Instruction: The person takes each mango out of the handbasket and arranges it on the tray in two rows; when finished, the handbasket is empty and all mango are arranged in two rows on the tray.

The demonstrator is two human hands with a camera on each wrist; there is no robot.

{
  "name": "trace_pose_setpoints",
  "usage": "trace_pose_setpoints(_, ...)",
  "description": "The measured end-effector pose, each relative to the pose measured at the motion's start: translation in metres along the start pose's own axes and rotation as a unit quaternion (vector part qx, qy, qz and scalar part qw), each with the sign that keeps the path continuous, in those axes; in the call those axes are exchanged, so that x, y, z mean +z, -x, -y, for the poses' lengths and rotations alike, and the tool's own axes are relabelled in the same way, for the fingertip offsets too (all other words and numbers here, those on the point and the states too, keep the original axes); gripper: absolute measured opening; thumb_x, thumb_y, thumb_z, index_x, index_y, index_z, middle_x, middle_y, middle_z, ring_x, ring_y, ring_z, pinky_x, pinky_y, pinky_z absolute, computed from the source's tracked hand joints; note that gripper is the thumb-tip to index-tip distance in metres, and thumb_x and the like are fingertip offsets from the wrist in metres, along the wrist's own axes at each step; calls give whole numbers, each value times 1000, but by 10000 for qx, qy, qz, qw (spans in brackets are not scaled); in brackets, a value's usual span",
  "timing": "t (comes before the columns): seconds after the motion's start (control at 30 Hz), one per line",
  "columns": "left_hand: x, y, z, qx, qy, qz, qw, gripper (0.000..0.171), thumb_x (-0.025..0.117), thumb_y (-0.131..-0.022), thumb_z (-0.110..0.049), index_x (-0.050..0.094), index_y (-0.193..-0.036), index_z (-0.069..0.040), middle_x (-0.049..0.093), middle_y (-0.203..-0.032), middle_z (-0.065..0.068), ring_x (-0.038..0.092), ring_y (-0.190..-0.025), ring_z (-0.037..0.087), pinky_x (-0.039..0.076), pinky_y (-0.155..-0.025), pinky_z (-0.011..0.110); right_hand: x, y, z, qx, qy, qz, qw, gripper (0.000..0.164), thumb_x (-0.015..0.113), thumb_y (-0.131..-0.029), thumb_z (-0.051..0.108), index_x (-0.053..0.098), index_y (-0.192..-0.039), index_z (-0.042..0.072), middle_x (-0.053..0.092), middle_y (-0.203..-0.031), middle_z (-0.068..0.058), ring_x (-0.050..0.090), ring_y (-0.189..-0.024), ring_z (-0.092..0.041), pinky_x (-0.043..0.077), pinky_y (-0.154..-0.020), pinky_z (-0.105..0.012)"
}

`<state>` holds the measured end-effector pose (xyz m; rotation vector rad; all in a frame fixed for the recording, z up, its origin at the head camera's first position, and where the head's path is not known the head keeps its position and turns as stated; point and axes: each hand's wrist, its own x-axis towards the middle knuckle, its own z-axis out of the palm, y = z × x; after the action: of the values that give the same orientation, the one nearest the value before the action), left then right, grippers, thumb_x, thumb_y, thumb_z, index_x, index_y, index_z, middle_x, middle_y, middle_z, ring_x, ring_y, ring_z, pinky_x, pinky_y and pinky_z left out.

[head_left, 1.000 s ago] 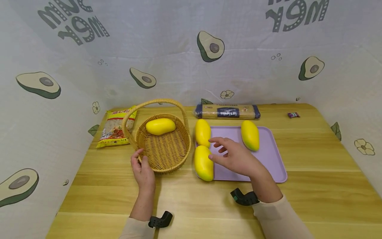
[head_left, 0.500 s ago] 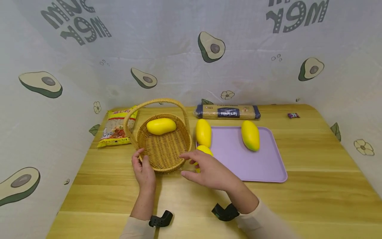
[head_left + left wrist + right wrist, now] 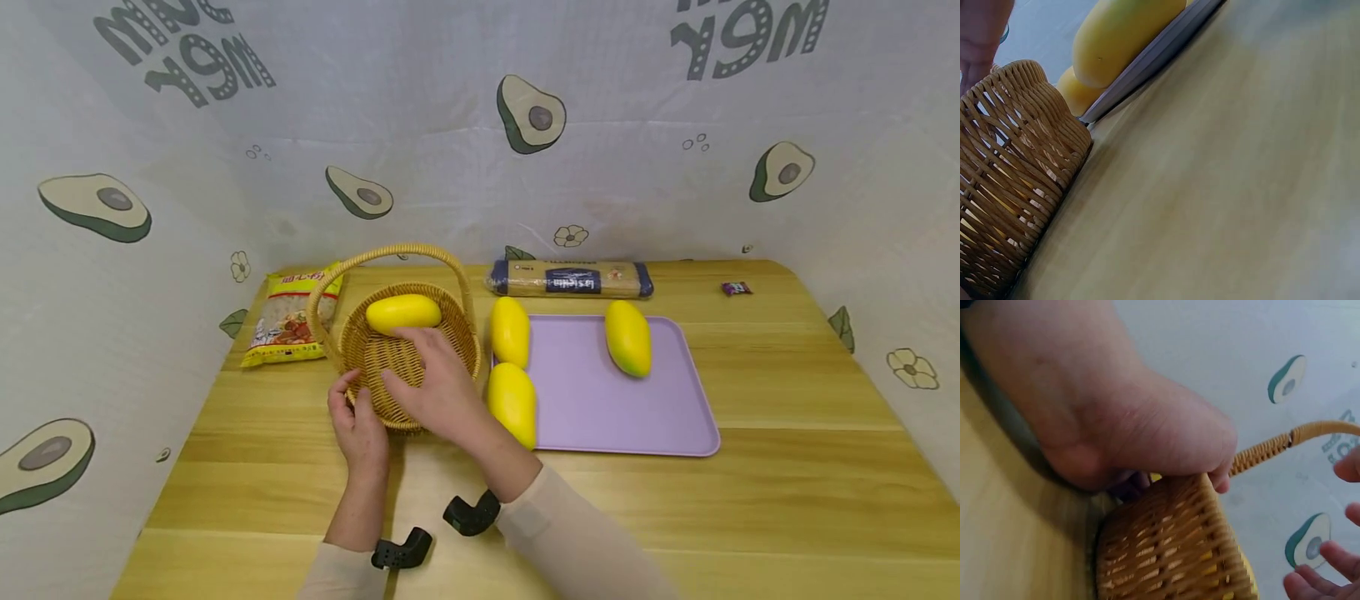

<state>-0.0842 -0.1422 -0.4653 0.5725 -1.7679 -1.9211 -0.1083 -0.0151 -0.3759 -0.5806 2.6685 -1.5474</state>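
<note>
Near the table's left side stands a wicker basket [image 3: 390,371] with a tall hooped handle. One yellow mango [image 3: 403,312] lies at its far side inside. My left hand [image 3: 362,433] holds the basket's near left rim, the rim between thumb and fingers; the right wrist view shows this left hand [image 3: 1172,431] against the wicker. Over the basket's opening hovers my right hand [image 3: 442,392], fingers spread apart and nothing between them, fingertips overlapping the mango's lower edge. Two more mangoes, a far one [image 3: 510,332] and a near one [image 3: 513,404], lie along the tray's left edge.
A lilac tray [image 3: 600,408] sits right of the basket, with another mango [image 3: 628,338] on its far part. Behind it lies a spaghetti pack [image 3: 573,279]. A yellow food bag [image 3: 288,321] is left of the basket, and a small purple candy [image 3: 736,288] lies far right.
My right hand has swept left from above the tray, past the near mango, to over the basket, holding nothing throughout. My left hand has stayed at the basket rim.
</note>
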Motion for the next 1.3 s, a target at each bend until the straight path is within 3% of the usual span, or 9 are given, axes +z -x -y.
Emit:
trace_pose_setpoints(0.1, -1, -1, 0, 10, -22, -24, 10000, 29, 43, -102, -5, 50, -130, -1, 40, -155, 9, 23, -153, 19, 21, -123, 45, 7, -15, 7, 16, -135, -314, 9994, 54, 70, -95, 31, 54, -145, 20, 50, -149, -7, 53, -134, -26, 46, -109, -49)
trace_pose_setpoints(0.27, -1, -1, -2, 27, -30, -39, 10000, 29, 43, -102, -5, 51, -130, -1, 41, -153, 11, 25, -152, 20, 22, -122, 45, 16, -41, 9, 69, -267, -738, 9969, 53, 68, -96, 32, 54, -145, 22, 49, -150, -7, 51, -136, -26, 47, -108, -47)
trace_pose_setpoints(0.43, -1, -1, -1, 0, -20, 12, 10000, 29, 43, -102, -5, 50, -130, 0, 39, -154, 13, 24, -153, 23, 21, -123, 48, 25, -68, -5, 252, 207, -938, 9951, 51, 67, -97, 33, 55, -145, 21, 50, -146, -7, 52, -132, -25, 48, -106, -44)
trace_pose_setpoints(0.53, -1, 0, 0, -10, -15, 23, 10000, 29, 42, -102, -5, 50, -130, 1, 39, -154, 13, 24, -152, 22, 21, -122, 47, 30, -81, -12, 373, 521, -902, 9939, 53, 69, -96, 34, 55, -145, 21, 50, -144, -8, 52, -130, -26, 48, -105, -45)
trace_pose_setpoints(0.67, -2, -1, 0, -50, 5, 62, 10000, 31, 42, -102, -5, 49, -131, 1, 37, -156, 10, 23, -153, 20, 22, -122, 46, 37, -90, -18, 504, 991, -560, 9922, 59, 72, -93, 40, 53, -146, 25, 46, -149, -7, 46, -136, -27, 45, -108, -47)
trace_pose_setpoints(0.9, -1, 0, -2, 5, 6, 49, 10000, 29, 42, -103, -7, 50, -130, -1, 37, -156, 11, 18, -156, 22, 16, -125, 48, 48, -95, -28, 400, 2088, -268, 9768, 69, 73, -90, 52, 49, -149, 28, 43, -155, -4, 38, -146, -25, 28, -123, -46)
trace_pose_setpoints(1.13, -1, -1, -1, 4, 17, 42, 10000, 29, 43, -102, -7, 51, -130, -2, 37, -156, 11, 18, -156, 23, 16, -125, 48, 50, -97, -33, 532, 2042, -275, 9771, 75, 77, -85, 54, 49, -149, 28, 49, -144, -7, 41, -137, -24, 30, -117, -43)
trace_pose_setpoints(1.3, -1, -1, 0, -6, -37, 70, 10000, 30, 42, -102, -7, 50, -131, -1, 37, -156, 11, 18, -155, 22, 16, -125, 48, 50, -98, -34, 710, 2045, -239, 9760, 78, 78, -83, 57, 47, -150, 30, 45, -147, -7, 37, -139, -27, 32, -115, -43)
